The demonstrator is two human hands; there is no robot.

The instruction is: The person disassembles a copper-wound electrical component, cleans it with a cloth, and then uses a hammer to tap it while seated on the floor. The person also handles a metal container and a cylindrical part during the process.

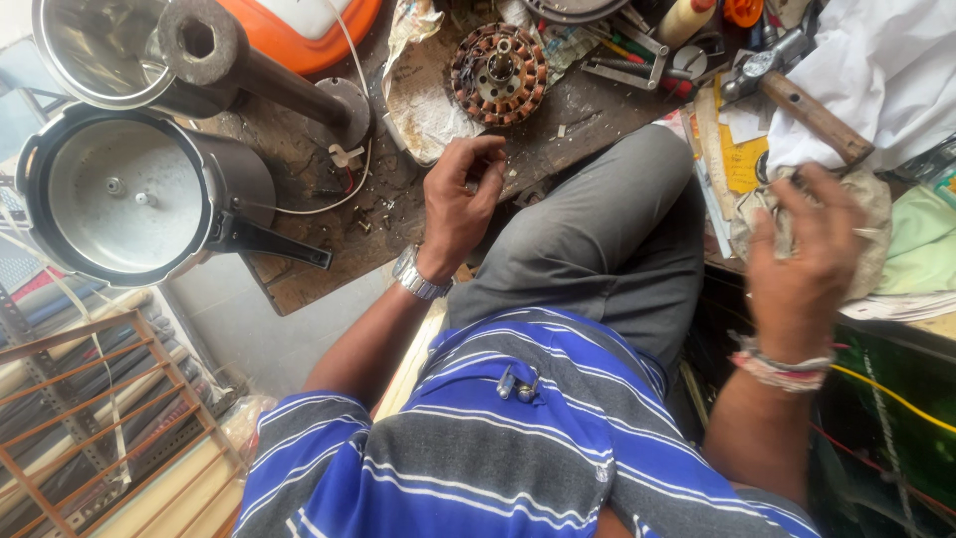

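Observation:
My left hand [460, 197] hovers at the near edge of the dark wooden workbench [319, 159], its fingers curled together as if pinching something small; I cannot make out what. Just beyond it lies a round motor stator with copper windings [499, 73] on a torn sheet of paper. Blurred with motion, my right hand [805, 261] presses on a dirty grey cloth [868, 221] to the right, fingers spread over it. A hammer with a wooden handle [809, 108] lies just above the cloth. My raised knee in grey trousers [607, 229] sits between the hands.
A pressure cooker pot [119, 199] with a black handle stands at the left, with a steel vessel [95, 50] and a metal pipe stand [249, 70] behind it. Wrenches and tools [637, 55] crowd the back. A rust-coloured metal rack [90, 418] is at lower left.

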